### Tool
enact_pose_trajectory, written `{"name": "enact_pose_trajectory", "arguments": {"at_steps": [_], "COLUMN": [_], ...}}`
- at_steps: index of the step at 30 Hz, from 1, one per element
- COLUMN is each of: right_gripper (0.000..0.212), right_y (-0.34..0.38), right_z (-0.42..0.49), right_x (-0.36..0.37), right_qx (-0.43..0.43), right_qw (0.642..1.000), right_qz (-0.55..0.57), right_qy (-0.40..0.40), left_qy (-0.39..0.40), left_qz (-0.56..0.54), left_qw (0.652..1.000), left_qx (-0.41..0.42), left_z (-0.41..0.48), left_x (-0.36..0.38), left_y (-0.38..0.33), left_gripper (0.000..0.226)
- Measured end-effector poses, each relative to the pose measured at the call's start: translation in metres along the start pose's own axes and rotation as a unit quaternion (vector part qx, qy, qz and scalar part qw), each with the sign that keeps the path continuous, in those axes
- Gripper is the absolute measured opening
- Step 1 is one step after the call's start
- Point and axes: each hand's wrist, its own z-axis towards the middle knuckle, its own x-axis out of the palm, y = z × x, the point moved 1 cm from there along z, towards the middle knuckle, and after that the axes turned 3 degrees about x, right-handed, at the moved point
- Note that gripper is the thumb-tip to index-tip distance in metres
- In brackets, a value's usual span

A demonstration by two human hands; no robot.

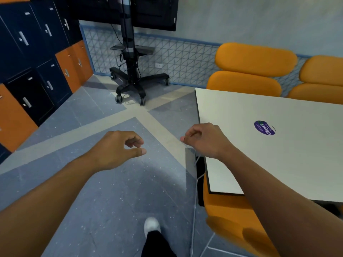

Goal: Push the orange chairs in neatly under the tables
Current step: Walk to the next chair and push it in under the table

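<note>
A white table fills the right side. One orange chair sits at its near edge, its seat partly under the tabletop and partly behind my right forearm. Two more orange chairs stand on the far side, one at the table's far corner and one at the right frame edge. My left hand hangs over the floor with loosely curled fingers and holds nothing. My right hand hovers at the table's left edge, fingers loosely curled, holding nothing.
A black wheeled screen stand with cables stands ahead by the patterned wall. Blue and orange lockers line the left side. A round purple sticker is on the tabletop. My white shoe is on the grey floor below.
</note>
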Motion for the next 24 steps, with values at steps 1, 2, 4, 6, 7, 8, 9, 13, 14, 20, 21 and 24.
{"name": "enact_pose_trajectory", "arguments": {"at_steps": [1, 2, 4, 6, 7, 8, 9, 13, 14, 20, 21, 24], "right_gripper": [0.024, 0.024, 0.024, 0.023, 0.023, 0.024, 0.026, 0.034, 0.035, 0.037, 0.038, 0.040], "right_y": [0.001, 0.001, 0.002, 0.001, 0.000, -0.001, -0.001, -0.004, -0.004, -0.003, -0.003, -0.005], "right_z": [0.018, 0.036, 0.072, 0.111, 0.136, 0.148, 0.167, 0.242, 0.257, 0.346, 0.358, 0.403], "right_x": [0.005, 0.010, 0.019, 0.027, 0.030, 0.033, 0.035, 0.037, 0.036, 0.024, 0.022, 0.021], "right_qx": [0.001, 0.001, 0.000, 0.005, 0.008, 0.011, 0.013, 0.036, 0.039, 0.055, 0.056, 0.067], "right_qw": [1.000, 1.000, 1.000, 1.000, 1.000, 1.000, 1.000, 0.998, 0.998, 0.997, 0.997, 0.997], "right_qz": [0.003, 0.005, 0.006, 0.015, 0.021, 0.023, 0.021, 0.020, 0.021, 0.022, 0.021, 0.018], "right_qy": [-0.001, 0.000, 0.005, 0.009, 0.010, 0.013, 0.019, 0.041, 0.044, 0.044, 0.040, 0.034], "left_qy": [0.001, 0.002, 0.011, 0.023, 0.030, 0.035, 0.042, 0.056, 0.055, 0.064, 0.066, 0.075], "left_qz": [0.000, 0.000, -0.001, 0.000, 0.001, 0.000, 0.001, 0.018, 0.017, 0.008, 0.008, 0.005], "left_qw": [1.000, 1.000, 1.000, 1.000, 1.000, 0.999, 0.999, 0.998, 0.998, 0.998, 0.998, 0.997], "left_qx": [-0.001, 0.000, -0.001, -0.003, -0.005, -0.006, -0.011, -0.021, -0.019, -0.015, -0.010, 0.003], "left_z": [0.016, 0.031, 0.066, 0.105, 0.130, 0.144, 0.164, 0.245, 0.261, 0.357, 0.370, 0.419], "left_x": [-0.002, -0.004, -0.006, -0.009, -0.014, -0.015, -0.020, -0.039, -0.043, -0.065, -0.067, -0.073], "left_y": [0.009, 0.018, 0.035, 0.052, 0.061, 0.066, 0.072, 0.100, 0.106, 0.133, 0.136, 0.149], "left_gripper": [0.030, 0.031, 0.031, 0.031, 0.032, 0.032, 0.032, 0.031, 0.031, 0.031, 0.032, 0.029]}}
